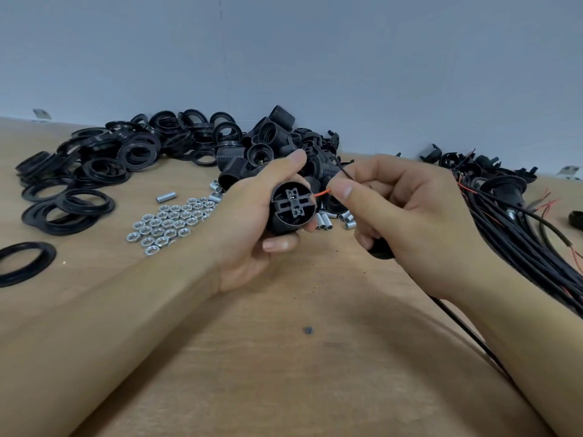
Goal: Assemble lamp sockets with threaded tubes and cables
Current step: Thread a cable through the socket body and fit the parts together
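Left hand (252,222) grips socket (291,206); right fingertips (342,190) pinch red wire (322,193)

The left hand (252,222) gripped a black plastic lamp socket (291,206); right-hand fingers (342,189) pinched a thin red wire (321,193) beside it.

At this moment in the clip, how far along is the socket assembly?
Done: finished-looking sockets on cables lie at the right. In hand: the left hand grips a socket, terminal end up, while the right hand pinches a red wire at its edge; whether it is seated cannot be told. Left: piles of sockets, rings, nuts and tubes wait.
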